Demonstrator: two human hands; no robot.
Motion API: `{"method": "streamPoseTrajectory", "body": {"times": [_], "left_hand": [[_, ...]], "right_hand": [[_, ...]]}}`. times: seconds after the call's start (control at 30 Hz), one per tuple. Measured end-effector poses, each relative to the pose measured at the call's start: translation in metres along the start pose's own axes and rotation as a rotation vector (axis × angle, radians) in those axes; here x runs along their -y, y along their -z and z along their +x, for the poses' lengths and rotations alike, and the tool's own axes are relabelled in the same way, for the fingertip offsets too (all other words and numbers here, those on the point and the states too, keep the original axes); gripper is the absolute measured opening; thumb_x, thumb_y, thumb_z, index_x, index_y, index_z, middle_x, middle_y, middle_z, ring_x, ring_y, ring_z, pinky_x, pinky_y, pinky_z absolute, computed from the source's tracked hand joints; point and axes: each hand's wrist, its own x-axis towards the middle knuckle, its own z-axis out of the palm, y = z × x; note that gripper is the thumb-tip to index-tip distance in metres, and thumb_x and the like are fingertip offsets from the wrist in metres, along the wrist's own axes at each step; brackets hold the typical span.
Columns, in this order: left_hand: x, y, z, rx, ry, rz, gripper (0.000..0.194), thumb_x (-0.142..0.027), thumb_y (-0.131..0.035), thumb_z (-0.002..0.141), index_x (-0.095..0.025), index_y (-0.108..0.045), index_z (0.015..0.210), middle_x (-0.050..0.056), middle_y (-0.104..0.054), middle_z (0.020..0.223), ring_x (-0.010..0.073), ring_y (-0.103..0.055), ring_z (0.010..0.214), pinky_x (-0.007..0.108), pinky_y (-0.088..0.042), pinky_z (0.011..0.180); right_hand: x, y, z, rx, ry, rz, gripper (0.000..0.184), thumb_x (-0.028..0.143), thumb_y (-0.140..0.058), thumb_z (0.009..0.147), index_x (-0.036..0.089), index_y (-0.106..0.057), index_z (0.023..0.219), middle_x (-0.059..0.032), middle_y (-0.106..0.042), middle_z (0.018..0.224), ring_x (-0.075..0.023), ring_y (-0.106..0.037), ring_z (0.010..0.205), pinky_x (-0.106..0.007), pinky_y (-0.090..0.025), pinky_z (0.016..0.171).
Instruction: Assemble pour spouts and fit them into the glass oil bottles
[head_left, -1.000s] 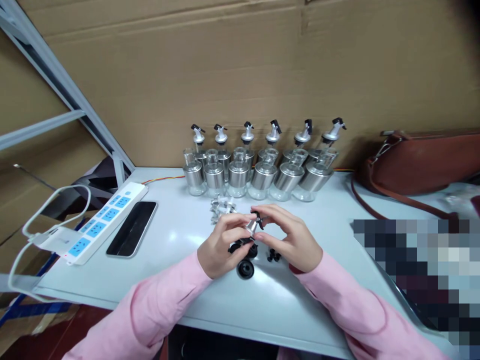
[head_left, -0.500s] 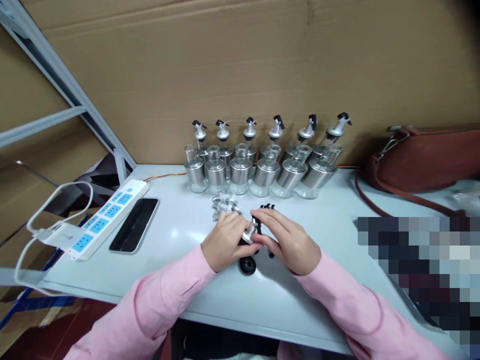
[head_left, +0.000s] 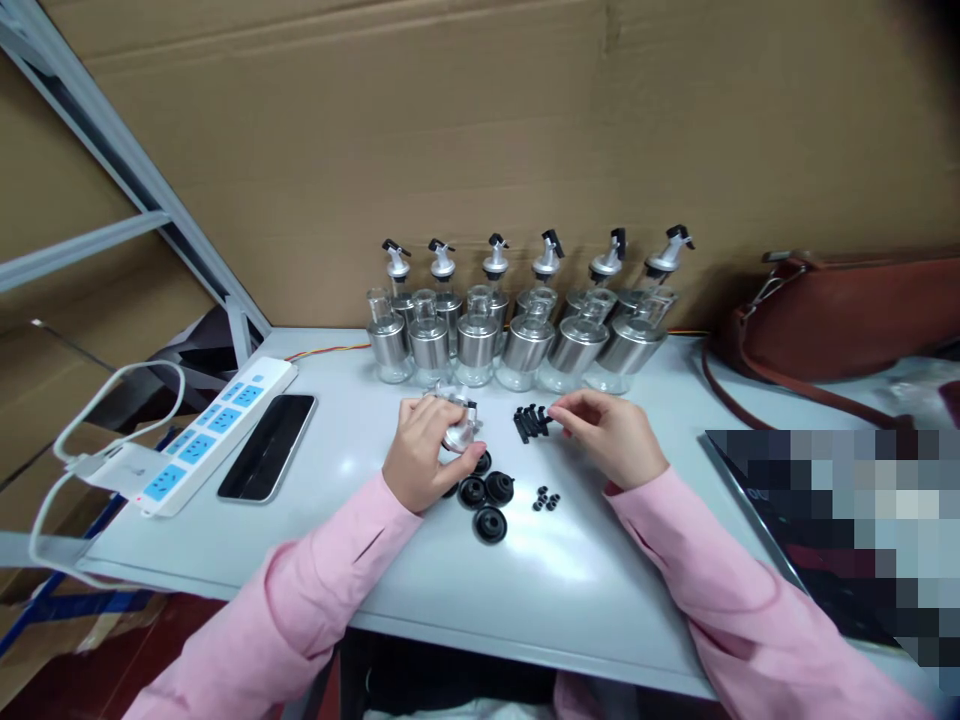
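Observation:
My left hand (head_left: 420, 450) is closed around a silver pour spout (head_left: 461, 430), thumb and fingers on its sides. More silver spouts lie partly hidden behind that hand. To the right, my right hand (head_left: 611, 435) pinches the end of a black flip cap at the edge of a small group of black flip caps (head_left: 529, 424). Several round black rubber stoppers (head_left: 491, 523) lie below the left hand, some partly covered by it. A few tiny black rings (head_left: 546, 499) sit between the hands, nearer the front.
Two rows of glass bottles with steel bands (head_left: 529, 345) stand at the back; the rear row wears silver spouts. On the left are a phone (head_left: 268, 448) and a white power strip (head_left: 217, 425). A brown bag (head_left: 847, 320) and a pixelated dark object (head_left: 825, 540) occupy the right.
My hands were together at the spout and have separated. The left moved slightly left with the spout; the right moved right to the flip caps, uncovering stoppers and rings.

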Motion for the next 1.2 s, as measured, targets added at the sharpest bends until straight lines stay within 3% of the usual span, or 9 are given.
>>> {"method": "streamPoseTrajectory", "body": {"times": [0.2, 0.37, 0.47, 0.6, 0.8, 0.93, 1.2], "left_hand": [[-0.006, -0.003, -0.003, 0.080, -0.004, -0.046, 0.009, -0.024, -0.042, 0.084, -0.016, -0.046, 0.089, 0.002, -0.057, 0.075, 0.0153, -0.051, 0.070, 0.031, -0.031, 0.070], [-0.006, -0.003, -0.002, 0.100, 0.044, -0.063, 0.013, -0.026, -0.044, 0.087, -0.017, -0.045, 0.077, 0.002, -0.057, 0.075, 0.0157, -0.052, 0.074, 0.031, -0.034, 0.072], [-0.006, -0.004, -0.002, 0.081, 0.069, -0.088, 0.016, -0.031, -0.046, 0.087, -0.017, -0.047, 0.080, 0.002, -0.057, 0.074, 0.0159, -0.051, 0.072, 0.029, -0.037, 0.069], [-0.006, -0.006, -0.003, 0.123, 0.033, -0.134, 0.010, -0.025, -0.047, 0.087, -0.016, -0.051, 0.092, 0.004, -0.060, 0.080, 0.0149, -0.053, 0.074, 0.029, -0.041, 0.072], [-0.007, -0.010, -0.005, 0.124, -0.044, -0.151, 0.007, -0.019, -0.045, 0.084, -0.015, -0.051, 0.084, 0.002, -0.055, 0.069, 0.0141, -0.049, 0.065, 0.027, -0.040, 0.062], [-0.008, -0.009, -0.005, 0.135, -0.076, -0.145, 0.009, -0.022, -0.046, 0.084, -0.016, -0.051, 0.081, 0.001, -0.055, 0.066, 0.0132, -0.048, 0.063, 0.027, -0.038, 0.060], [-0.016, -0.002, -0.001, 0.156, -0.118, -0.168, 0.013, -0.022, -0.046, 0.087, -0.015, -0.054, 0.079, 0.000, -0.053, 0.058, 0.0120, -0.047, 0.058, 0.026, -0.037, 0.059]], "right_hand": [[-0.002, -0.008, 0.002, 0.061, 0.041, -0.158, 0.017, 0.030, -0.054, 0.073, 0.016, -0.062, 0.068, 0.0008, -0.057, 0.046, -0.0132, -0.051, 0.045, -0.027, -0.039, 0.052], [-0.008, -0.007, 0.003, 0.006, 0.187, -0.334, 0.017, 0.028, -0.053, 0.076, 0.017, -0.064, 0.069, -0.0040, -0.064, 0.067, -0.0146, -0.053, 0.055, -0.029, -0.041, 0.059], [0.001, -0.006, -0.002, -0.004, 0.297, -0.231, 0.017, 0.027, -0.052, 0.080, 0.017, -0.064, 0.075, -0.0045, -0.063, 0.071, -0.0138, -0.052, 0.057, -0.028, -0.041, 0.057], [0.021, -0.010, -0.015, 0.070, 0.461, 0.017, 0.015, 0.026, -0.051, 0.083, 0.018, -0.064, 0.085, -0.0057, -0.063, 0.079, -0.0135, -0.054, 0.064, -0.026, -0.041, 0.054], [0.034, -0.020, -0.032, 0.209, 0.570, 0.130, 0.013, 0.022, -0.053, 0.083, 0.020, -0.065, 0.085, -0.0054, -0.065, 0.080, -0.0140, -0.057, 0.070, -0.026, -0.043, 0.055], [0.038, -0.022, -0.036, 0.286, 0.487, 0.228, 0.014, 0.027, -0.056, 0.081, 0.018, -0.066, 0.081, -0.0052, -0.066, 0.076, -0.0130, -0.056, 0.065, -0.025, -0.041, 0.052], [0.038, -0.022, -0.037, 0.443, 0.144, 0.482, 0.024, 0.038, -0.061, 0.076, 0.015, -0.066, 0.070, -0.0042, -0.063, 0.068, -0.0135, -0.056, 0.062, -0.027, -0.045, 0.059]]}}
